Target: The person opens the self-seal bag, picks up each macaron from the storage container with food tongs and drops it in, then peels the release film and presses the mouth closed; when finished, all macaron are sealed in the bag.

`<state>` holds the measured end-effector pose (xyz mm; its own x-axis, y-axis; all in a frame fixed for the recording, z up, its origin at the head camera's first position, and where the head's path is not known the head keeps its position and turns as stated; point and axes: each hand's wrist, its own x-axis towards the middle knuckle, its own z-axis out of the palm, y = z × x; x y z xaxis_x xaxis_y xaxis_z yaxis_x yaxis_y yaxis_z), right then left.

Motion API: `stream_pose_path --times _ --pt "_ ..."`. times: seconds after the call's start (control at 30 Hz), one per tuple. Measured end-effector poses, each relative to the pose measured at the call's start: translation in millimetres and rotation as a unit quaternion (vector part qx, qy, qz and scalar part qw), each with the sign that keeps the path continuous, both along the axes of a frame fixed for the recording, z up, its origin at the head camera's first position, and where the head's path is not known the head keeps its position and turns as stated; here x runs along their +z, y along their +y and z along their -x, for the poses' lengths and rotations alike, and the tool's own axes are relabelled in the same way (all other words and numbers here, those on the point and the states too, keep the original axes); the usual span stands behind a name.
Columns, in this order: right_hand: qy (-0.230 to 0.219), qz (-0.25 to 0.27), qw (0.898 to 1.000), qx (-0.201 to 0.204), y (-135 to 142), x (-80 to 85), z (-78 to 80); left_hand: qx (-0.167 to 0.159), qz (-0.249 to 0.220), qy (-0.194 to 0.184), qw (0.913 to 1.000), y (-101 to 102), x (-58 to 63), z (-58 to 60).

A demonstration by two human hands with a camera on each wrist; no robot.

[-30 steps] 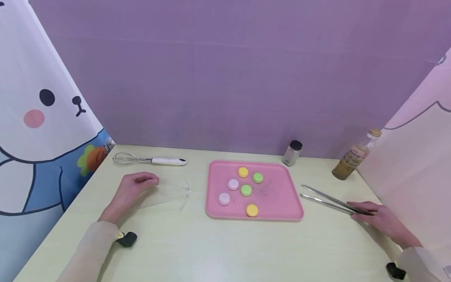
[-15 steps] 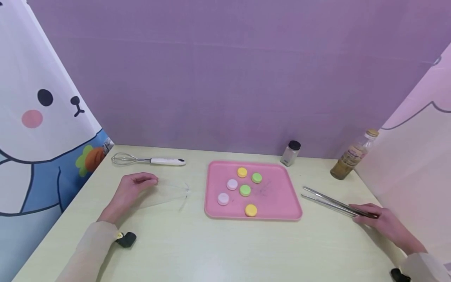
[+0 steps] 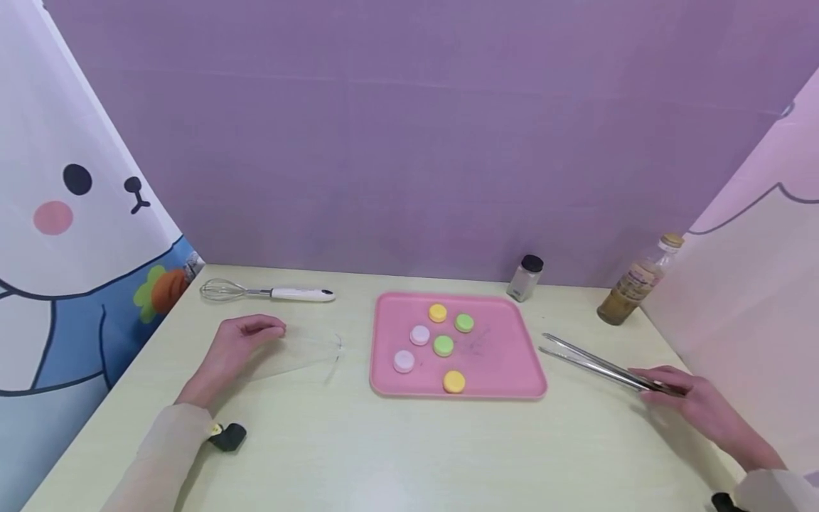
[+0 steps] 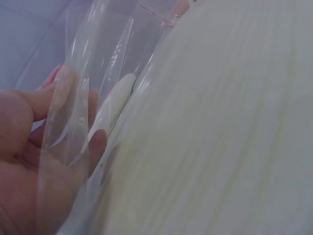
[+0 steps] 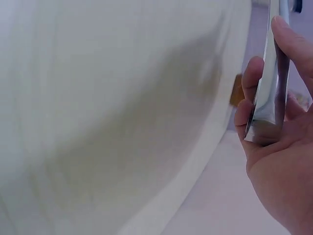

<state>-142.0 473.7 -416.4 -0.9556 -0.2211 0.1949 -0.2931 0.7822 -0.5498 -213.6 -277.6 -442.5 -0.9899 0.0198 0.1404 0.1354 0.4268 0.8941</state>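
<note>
At the left of the table my left hand pinches a clear plastic bag. In the left wrist view the bag stands partly open, with fingers at its mouth. On the right, my right hand grips metal tongs, whose two arms point left towards the pink tray. The right wrist view has the bent end of the tongs between thumb and fingers. Yellow macarons, green macarons and lilac macarons lie spread on the tray.
Behind the bag lies a whisk with a white handle. A black-capped jar stands behind the tray's right corner. Farther right is a corked bottle of brown liquid. A purple cloth hangs along the table's back edge.
The tongs and my right hand have risen slightly off the table, their tips shifting left. The tongs' arms are a little nearer each other than a second ago. My left hand stays put.
</note>
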Motion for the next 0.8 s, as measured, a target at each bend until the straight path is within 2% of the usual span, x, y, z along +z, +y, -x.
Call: stream_pose_path --times 0.13,0.3,0.5,0.8 --pt "0.013 0.008 1.000 0.017 -16 6.0 -0.8 -0.001 0.000 0.005 1.0000 0 -1.5 0.3" --pt "0.034 0.018 0.998 0.058 -38 10.4 -4.0 -0.005 0.000 0.012 0.9999 0 -2.1 0.7" --pt "0.062 0.012 0.994 0.094 -62 15.5 -8.6 -0.007 -0.001 0.012 0.9999 0 -1.2 0.5" --pt "0.055 0.013 0.990 0.128 -85 18.2 -10.8 -0.004 0.003 0.010 0.9999 -1 -1.3 -0.5"
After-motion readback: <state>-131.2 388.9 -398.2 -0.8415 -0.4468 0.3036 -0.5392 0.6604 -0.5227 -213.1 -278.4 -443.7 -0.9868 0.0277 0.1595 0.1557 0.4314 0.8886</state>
